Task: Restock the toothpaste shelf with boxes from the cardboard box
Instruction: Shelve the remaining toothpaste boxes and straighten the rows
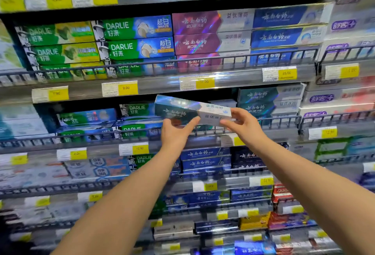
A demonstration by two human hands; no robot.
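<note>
One teal-and-white toothpaste box [192, 110] is held between both hands, tilted, in front of the third shelf [274, 131] from the top. The left hand [176, 131] grasps its lower edge near the middle, thumb up against the front; the right hand [241, 121] pinches its white right end. Just right of the box stand two matching teal boxes [269, 102], stacked behind the black wire rail [280, 121]. An open gap lies directly behind the held box

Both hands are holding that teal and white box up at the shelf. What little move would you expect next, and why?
Probably sliding the tilted teal-and-white toothpaste box rightward into the gap beside the matching teal boxes. The left hand and right hand hold it just in front.
</note>
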